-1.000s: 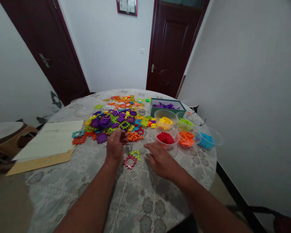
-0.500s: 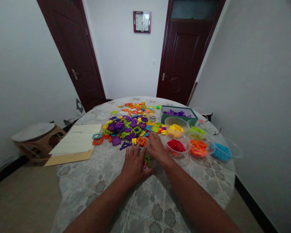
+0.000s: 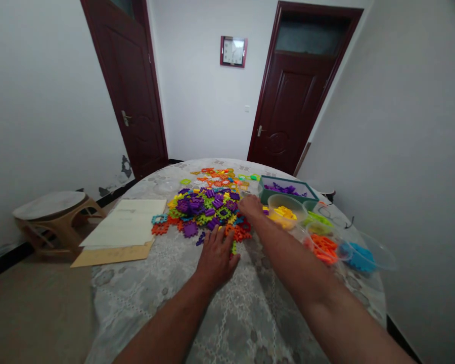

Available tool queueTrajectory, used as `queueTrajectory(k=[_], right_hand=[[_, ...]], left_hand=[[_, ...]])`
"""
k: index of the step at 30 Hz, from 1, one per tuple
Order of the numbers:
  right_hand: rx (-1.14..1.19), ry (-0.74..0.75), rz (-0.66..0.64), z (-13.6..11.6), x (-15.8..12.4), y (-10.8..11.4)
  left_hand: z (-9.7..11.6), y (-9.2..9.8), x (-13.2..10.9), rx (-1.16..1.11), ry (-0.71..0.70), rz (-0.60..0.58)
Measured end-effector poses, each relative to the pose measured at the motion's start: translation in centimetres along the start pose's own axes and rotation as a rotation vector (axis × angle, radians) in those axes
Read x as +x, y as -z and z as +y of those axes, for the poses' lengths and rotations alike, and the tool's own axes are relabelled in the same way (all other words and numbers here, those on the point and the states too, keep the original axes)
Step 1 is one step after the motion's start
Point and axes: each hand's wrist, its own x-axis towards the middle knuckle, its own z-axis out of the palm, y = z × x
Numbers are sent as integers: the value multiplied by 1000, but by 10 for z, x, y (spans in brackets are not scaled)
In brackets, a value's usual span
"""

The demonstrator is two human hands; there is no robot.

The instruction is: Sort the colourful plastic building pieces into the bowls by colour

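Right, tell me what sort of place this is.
Probably a room in a private home: dark red panelled doors, a square wall clock, and a low stool beside a round table under a patterned cloth.

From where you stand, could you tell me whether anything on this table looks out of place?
Yes: a pair of glasses lies among the bowls, and the clear bowl of blue pieces sits near the edge of the table, where it could get knocked.
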Motion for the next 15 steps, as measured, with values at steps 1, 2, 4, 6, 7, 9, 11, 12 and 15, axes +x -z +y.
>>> queueTrajectory(k=[1,2,4,6,7,9,11,12,15], right_hand=[[-19,-42,-21,1,6,0],[-37,-78,-41,3,12,0],[-74,-116,-82,7,19,-2],[-107,-114,-121,10,24,-5],[-124,-108,-136,11,25,-7],[-155,-96,-151,13,26,-10],[-180,-86,-155,13,24,-13],[-190,-81,-153,12,23,-14],[-207,-58,-136,10,18,-18]], left_hand=[[0,0,-1,-15,7,-3],[1,1,-1,-31,14,-5],[1,1,-2,-58,32,-10],[1,0,-2,-77,52,-14],[0,-1,-3,-85,61,-18],[0,-3,-3,-96,81,-31],[0,-4,-3,-102,96,-52],[0,-5,-3,-104,103,-61],[-1,-7,-3,-104,125,-78]])
